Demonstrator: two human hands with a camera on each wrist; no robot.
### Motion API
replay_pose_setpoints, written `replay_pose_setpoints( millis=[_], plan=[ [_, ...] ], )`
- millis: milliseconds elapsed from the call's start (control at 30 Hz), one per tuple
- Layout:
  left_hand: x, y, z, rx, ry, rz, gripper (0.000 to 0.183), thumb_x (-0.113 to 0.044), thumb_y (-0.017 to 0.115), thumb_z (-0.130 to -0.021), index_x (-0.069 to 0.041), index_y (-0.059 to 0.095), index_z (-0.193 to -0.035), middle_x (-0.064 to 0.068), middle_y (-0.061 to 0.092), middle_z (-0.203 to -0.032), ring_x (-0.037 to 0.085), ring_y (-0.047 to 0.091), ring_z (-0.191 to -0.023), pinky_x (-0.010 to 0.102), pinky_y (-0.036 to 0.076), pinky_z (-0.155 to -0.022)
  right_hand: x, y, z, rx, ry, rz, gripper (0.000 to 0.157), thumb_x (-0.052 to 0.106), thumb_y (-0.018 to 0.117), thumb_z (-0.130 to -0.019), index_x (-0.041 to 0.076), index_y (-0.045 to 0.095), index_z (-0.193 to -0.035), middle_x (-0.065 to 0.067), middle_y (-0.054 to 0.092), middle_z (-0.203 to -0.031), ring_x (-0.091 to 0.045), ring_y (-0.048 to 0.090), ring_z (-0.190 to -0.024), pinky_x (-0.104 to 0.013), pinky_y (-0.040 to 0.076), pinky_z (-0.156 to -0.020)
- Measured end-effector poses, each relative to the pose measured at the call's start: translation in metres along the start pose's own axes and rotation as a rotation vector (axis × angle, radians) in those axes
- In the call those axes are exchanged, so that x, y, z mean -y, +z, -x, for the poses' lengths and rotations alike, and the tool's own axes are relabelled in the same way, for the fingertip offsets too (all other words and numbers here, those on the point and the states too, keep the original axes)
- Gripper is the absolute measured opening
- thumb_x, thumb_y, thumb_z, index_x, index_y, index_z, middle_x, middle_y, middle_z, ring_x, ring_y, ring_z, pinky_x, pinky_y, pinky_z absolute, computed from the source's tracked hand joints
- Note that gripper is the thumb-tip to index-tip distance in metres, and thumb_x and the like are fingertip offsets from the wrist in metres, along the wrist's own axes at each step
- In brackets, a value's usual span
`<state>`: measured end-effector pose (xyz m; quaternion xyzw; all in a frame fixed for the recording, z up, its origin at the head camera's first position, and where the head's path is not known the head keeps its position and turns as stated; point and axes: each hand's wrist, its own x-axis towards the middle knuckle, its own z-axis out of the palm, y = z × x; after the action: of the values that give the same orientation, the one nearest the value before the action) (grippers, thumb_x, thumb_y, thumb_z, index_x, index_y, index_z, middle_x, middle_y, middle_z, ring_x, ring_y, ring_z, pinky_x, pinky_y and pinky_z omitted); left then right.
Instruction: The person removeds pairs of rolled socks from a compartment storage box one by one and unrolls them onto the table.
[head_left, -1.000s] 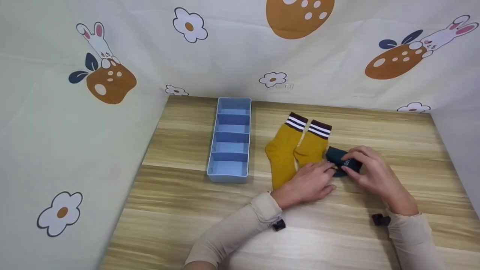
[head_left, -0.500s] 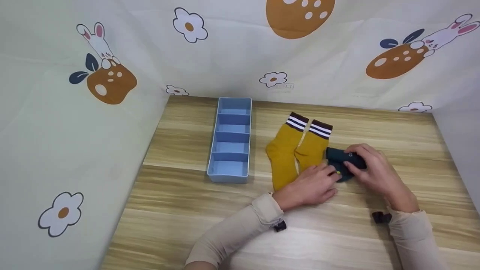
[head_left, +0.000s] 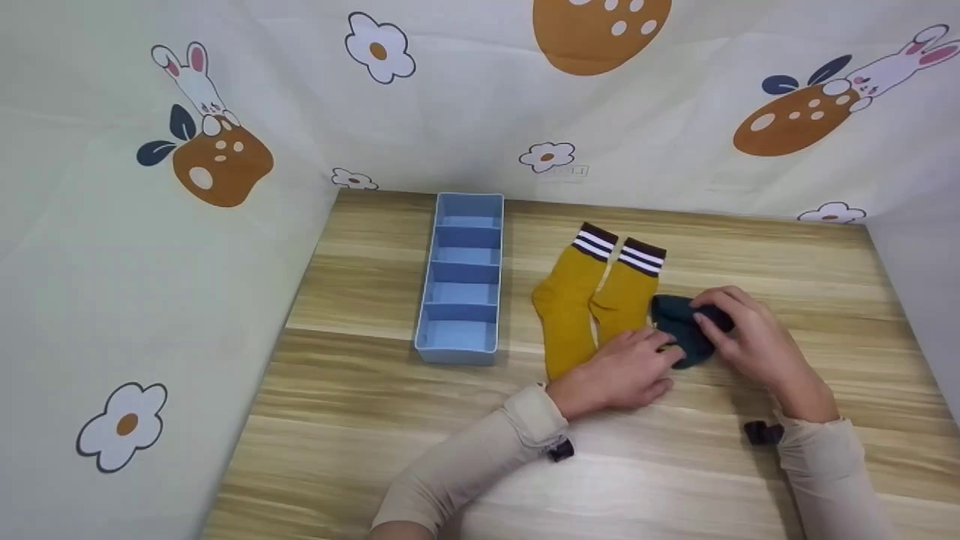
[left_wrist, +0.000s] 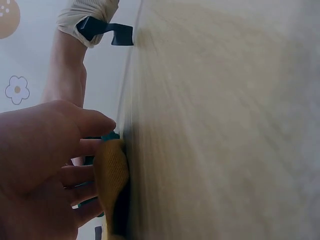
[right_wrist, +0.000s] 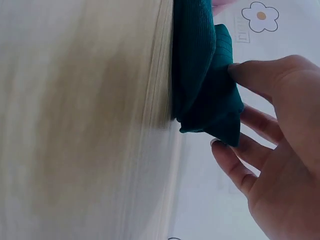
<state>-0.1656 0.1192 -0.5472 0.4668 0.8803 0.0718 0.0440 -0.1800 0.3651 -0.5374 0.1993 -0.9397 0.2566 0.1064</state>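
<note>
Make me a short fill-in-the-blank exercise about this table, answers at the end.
The blue tray has ____ compartments.
On the table lie ____ yellow socks.
Nearer the blue tray is the person's ____ hand.
In the head view, the dark green fabric lies to the ____ of the yellow socks.

Answers: four; two; left; right.

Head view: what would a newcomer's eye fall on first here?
Probably the two mustard socks with striped cuffs, lying side by side on the wooden table. Next, the dark green fabric just to their right, pinched by the right hand, with the left hand at its near edge. Left of the socks stands a blue four-compartment bin.
</note>
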Motion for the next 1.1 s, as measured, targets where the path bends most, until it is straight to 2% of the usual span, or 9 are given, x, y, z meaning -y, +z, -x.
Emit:
replay_pose_setpoints(
  millis=[100, 200, 267, 333, 567, 733, 833, 1000, 1100],
  plan=[
    [-0.0007, -0.0024, -0.0003, -0.003, 0.0, -0.006, 0.046, -0.044, 0.054, -0.111, -0.023, 0.056, -0.152, -0.003, 0.059, -0.153, 0.016, 0.054, -0.137, 0.029, 0.048, -0.114, 0.0005, 0.0002, -0.0012, 0.033, 0.011, 0.013, 0.029, 0.012, 0.085, -0.093, 0.011, 0.073, -0.12, -0.006, 0.072, -0.125, -0.027, 0.07, -0.112, -0.012, 0.042, -0.106],
    [-0.0023, -0.0029, -0.0011, -0.002, -0.003, -0.003, 0.047, -0.045, 0.054, -0.112, -0.021, 0.057, -0.152, -0.003, 0.06, -0.148, 0.015, 0.055, -0.131, 0.028, 0.049, -0.111, 0.0012, -0.0004, -0.0007, 0.084, 0.052, 0.029, 0.037, 0.015, 0.087, -0.092, 0.008, 0.073, -0.126, -0.01, 0.069, -0.131, -0.034, 0.069, -0.117, -0.041, 0.053, -0.111],
    [-0.0037, -0.0027, -0.001, -0.003, -0.005, -0.003, 0.048, -0.046, 0.054, -0.111, -0.02, 0.059, -0.152, -0.002, 0.059, -0.147, 0.016, 0.053, -0.13, 0.027, 0.048, -0.11, 0.0018, -0.001, -0.0001, 0.11, 0.081, 0.032, 0.037, 0.018, 0.085, -0.095, 0.007, 0.073, -0.128, -0.013, 0.068, -0.133, -0.038, 0.068, -0.118, -0.061, 0.053, -0.107],
    [-0.005, -0.0017, -0.0005, -0.01, -0.004, -0.017, 0.048, -0.046, 0.055, -0.111, -0.021, 0.062, -0.151, -0.001, 0.056, -0.15, 0.016, 0.051, -0.131, 0.028, 0.048, -0.111, 0.0019, -0.0017, 0.0004, 0.124, 0.102, 0.031, 0.04, 0.02, 0.082, -0.098, 0.006, 0.07, -0.134, -0.016, 0.067, -0.135, -0.041, 0.067, -0.119, -0.068, 0.05, -0.106],
    [-0.0063, -0.0022, 0.0016, 0.012, -0.007, 0.0, 0.051, -0.047, 0.054, -0.112, -0.021, 0.058, -0.156, 0.003, 0.042, -0.17, 0.019, 0.041, -0.152, 0.031, 0.04, -0.125, 0.0017, -0.0018, 0.0, 0.083, 0.1, 0.043, 0.034, 0.017, 0.08, -0.099, 0.009, 0.066, -0.129, -0.017, 0.071, -0.128, -0.038, 0.068, -0.112, -0.067, 0.053, -0.102],
    [-0.0049, -0.0035, 0.0024, 0.037, -0.004, 0.029, 0.051, -0.047, 0.054, -0.112, -0.024, 0.055, -0.157, 0.0, 0.044, -0.17, 0.017, 0.042, -0.153, 0.03, 0.04, -0.124, 0.0034, -0.0015, -0.0018, 0.002, 0.089, 0.096, 0.03, 0.011, 0.083, -0.094, 0.006, 0.075, -0.123, -0.019, 0.069, -0.132, -0.042, 0.061, -0.123, -0.063, 0.045, -0.106],
    [-0.0045, -0.0036, 0.0022, 0.053, -0.004, 0.048, 0.051, -0.047, 0.054, -0.112, -0.025, 0.055, -0.157, -0.002, 0.043, -0.17, 0.016, 0.042, -0.153, 0.03, 0.041, -0.123, 0.0049, -0.0017, -0.003, -0.043, 0.09, 0.121, 0.026, 0.005, 0.084, -0.091, 0.006, 0.077, -0.116, -0.018, 0.069, -0.127, -0.041, 0.059, -0.122, -0.056, 0.041, -0.099],
    [-0.004, -0.002, 0.0026, 0.059, 0.004, 0.055, 0.05, -0.047, 0.055, -0.111, -0.026, 0.055, -0.157, -0.003, 0.045, -0.168, 0.014, 0.043, -0.153, 0.03, 0.04, -0.124, 0.006, 0.0013, -0.0045, -0.096, 0.036, 0.151, 0.015, -0.002, 0.083, -0.088, 0.008, 0.08, -0.099, -0.011, 0.073, -0.104, -0.034, 0.063, -0.102, -0.043, 0.034, -0.08],
    [-0.0039, -0.002, 0.0035, 0.06, 0.008, 0.055, 0.05, -0.047, 0.056, -0.111, -0.027, 0.056, -0.157, -0.004, 0.046, -0.167, 0.014, 0.044, -0.152, 0.03, 0.04, -0.124, 0.0062, 0.0029, -0.0058, -0.088, 0.027, 0.16, 0.014, 0.0, 0.083, -0.089, 0.009, 0.081, -0.099, -0.01, 0.075, -0.104, -0.033, 0.065, -0.099, -0.041, 0.032, -0.077]
  ],
)
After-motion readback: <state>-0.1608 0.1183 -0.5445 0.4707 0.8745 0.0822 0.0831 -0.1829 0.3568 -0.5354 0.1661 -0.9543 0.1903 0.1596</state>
